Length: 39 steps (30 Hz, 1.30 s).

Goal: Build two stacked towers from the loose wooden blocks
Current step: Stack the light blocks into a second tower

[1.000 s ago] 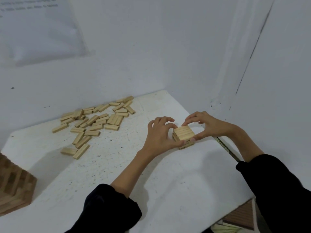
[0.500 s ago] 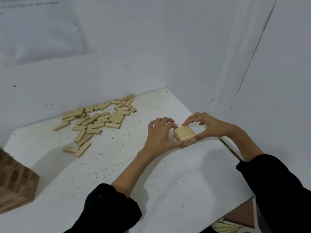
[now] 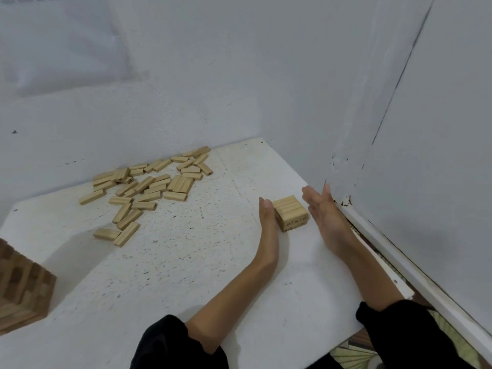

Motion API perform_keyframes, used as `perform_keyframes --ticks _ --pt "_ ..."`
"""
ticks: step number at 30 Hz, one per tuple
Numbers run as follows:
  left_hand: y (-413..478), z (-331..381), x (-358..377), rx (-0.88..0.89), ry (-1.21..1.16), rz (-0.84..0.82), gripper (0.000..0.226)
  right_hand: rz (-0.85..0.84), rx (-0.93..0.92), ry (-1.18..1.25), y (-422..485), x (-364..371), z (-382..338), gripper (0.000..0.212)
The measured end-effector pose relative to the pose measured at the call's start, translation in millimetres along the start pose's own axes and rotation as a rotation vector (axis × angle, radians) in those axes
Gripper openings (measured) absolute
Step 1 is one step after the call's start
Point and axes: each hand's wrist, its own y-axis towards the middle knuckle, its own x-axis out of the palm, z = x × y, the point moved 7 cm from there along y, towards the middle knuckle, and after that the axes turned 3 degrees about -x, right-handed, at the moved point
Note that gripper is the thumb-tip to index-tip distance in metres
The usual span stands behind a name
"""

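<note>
Palms turned toward each other, left hand point(image 3: 269, 225) held flat on edge, fingers straight and together, right hand point(image 3: 328, 218) flattened likewise, left forearm point(image 3: 234, 288) and right forearm point(image 3: 372, 272) bared, stretched forward.

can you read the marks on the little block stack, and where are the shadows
Head view: soft, even light, no glare; the dark marks on the front of the block stack are too blurred to read; faint shadows lie on the table right of the left forearm and beside the darker tower at the left edge; the wide lens slants the lines on the wall.
</note>
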Motion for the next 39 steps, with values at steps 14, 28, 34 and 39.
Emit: perform_keyframes --ticks 14,28,34,39 --pt "5 -3 12 -0.012 -0.019 0.021 0.121 -0.085 0.083 0.102 -11 17 2 0.084" --pt "11 -11 14 -0.075 -0.013 0.015 0.124 -0.131 0.081 0.076 -12 21 3 0.084" --pt "2 11 7 -0.040 0.150 0.037 0.087 -0.059 -0.042 -0.079 -8 7 -12 0.071" --pt "1 14 -18 0.004 0.351 0.010 0.058 0.000 -0.086 -0.205 -4 -4 -18 0.049"
